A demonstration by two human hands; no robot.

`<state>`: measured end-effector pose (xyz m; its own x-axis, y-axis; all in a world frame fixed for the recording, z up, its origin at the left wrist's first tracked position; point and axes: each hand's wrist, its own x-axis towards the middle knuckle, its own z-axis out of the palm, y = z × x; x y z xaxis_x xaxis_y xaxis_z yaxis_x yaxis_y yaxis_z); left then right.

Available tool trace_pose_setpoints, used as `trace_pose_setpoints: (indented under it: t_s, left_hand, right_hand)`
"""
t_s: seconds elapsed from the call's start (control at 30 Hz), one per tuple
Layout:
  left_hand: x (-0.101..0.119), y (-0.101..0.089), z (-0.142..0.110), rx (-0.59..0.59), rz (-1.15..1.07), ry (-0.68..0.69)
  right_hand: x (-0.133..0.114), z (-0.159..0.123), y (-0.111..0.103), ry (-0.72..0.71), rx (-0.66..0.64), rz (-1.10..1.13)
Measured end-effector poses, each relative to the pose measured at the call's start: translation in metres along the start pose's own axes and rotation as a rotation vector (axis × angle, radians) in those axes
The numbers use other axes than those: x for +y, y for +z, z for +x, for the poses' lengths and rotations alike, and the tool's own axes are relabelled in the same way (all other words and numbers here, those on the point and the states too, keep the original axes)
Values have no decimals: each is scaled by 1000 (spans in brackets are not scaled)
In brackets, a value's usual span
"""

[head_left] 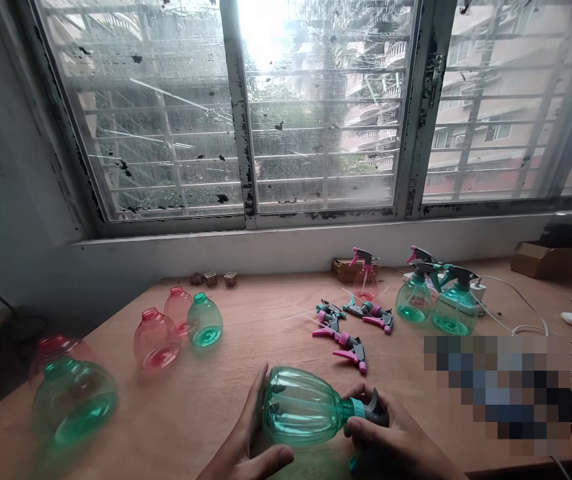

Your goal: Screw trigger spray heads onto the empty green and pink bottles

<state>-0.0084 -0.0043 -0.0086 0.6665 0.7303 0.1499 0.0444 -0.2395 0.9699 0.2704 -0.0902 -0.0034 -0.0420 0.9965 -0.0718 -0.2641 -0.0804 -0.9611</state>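
A clear green spray bottle (302, 405) lies on its side in the air just above the table's near part, its base to the left. My left hand (252, 433) cups the base, thumb below and fingers along the far side. At the neck, my right hand (391, 430) grips the teal collar of the dark grey spray head (375, 408). The trigger is mostly hidden under that hand. Beyond the bottle lie several loose spray heads (351, 350), pink, teal and grey, with thin clear tubes.
Open red bottles (156, 340) and green bottles (205, 321) stand on the left. At the back right are green bottles with spray heads (453, 303) and a red one (366, 280). White cables (536, 320), a cardboard box (556, 259) and a blurred-out patch (496, 387) occupy the right.
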Motion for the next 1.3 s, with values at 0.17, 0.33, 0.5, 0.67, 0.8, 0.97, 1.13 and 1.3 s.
trace_pose_setpoints:
  t_s: [0.17, 0.33, 0.5, 0.67, 0.8, 0.97, 1.13, 1.3]
  left_hand:
    - [3, 1, 0, -16, -26, -35]
    - [1, 1, 0, 0, 66, 54]
    - [0, -1, 1, -25, 45, 25]
    - [-2, -2, 1, -5, 29, -25]
    - [2, 0, 1, -16, 15, -17]
    - [13, 4, 0, -15, 19, 29]
    - [13, 2, -2, -11, 14, -13]
    - [6, 1, -1, 16, -20, -45]
  right_hand:
    - [-2, -1, 1, 17, -8, 6]
    - [-3, -1, 1, 35, -19, 13]
    - [-1, 0, 1, 20, -7, 16]
    - [0, 0, 0, 12, -24, 1]
    - [0, 1, -1, -1, -28, -15]
    - [1, 1, -2, 15, -7, -16]
    - [1, 0, -1, 19, -20, -14]
    - [1, 1, -1, 10, -19, -39]
